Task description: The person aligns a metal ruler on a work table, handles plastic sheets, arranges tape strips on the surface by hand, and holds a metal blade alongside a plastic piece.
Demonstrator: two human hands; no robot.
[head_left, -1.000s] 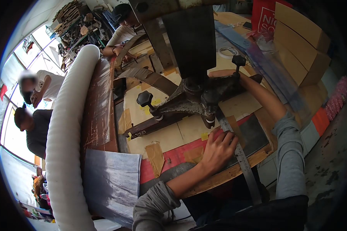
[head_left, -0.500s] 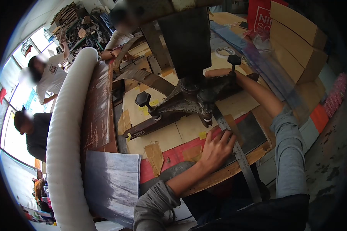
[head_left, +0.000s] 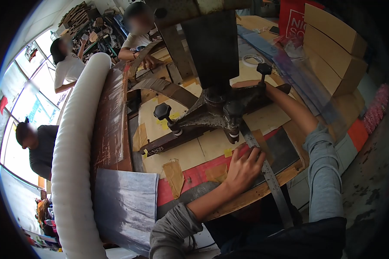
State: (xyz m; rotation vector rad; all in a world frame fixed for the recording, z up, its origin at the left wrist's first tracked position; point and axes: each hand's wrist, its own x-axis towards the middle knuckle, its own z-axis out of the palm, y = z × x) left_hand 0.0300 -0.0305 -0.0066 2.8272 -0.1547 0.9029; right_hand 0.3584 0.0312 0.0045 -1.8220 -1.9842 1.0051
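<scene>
My left hand (head_left: 245, 167) rests beside a metal ruler (head_left: 270, 179), its fingers bent and close together at the ruler's left edge; whether it grips anything is hidden. The ruler runs from beneath a dark metal press head (head_left: 220, 108) out past the board's near edge. On the board (head_left: 203, 149) lie a red strip (head_left: 194, 180) and pieces of brown tape (head_left: 173, 176). My right forearm reaches behind the press head's right arm, where only a little of my right hand (head_left: 245, 83) shows; its fingers are hidden.
A long white foam roll (head_left: 75, 151) lies at left, beside a grey-blue sheet (head_left: 125, 207). Black knobs (head_left: 162, 111) stand on the press arms. Behind the press a person's hand (head_left: 151, 61) is over the table. Two more people are at far left. Cardboard (head_left: 333, 52) stands at right.
A person at far left has moved toward the back, past the foam roll. The person behind the press has shifted head and hand. My hands have hardly moved.
</scene>
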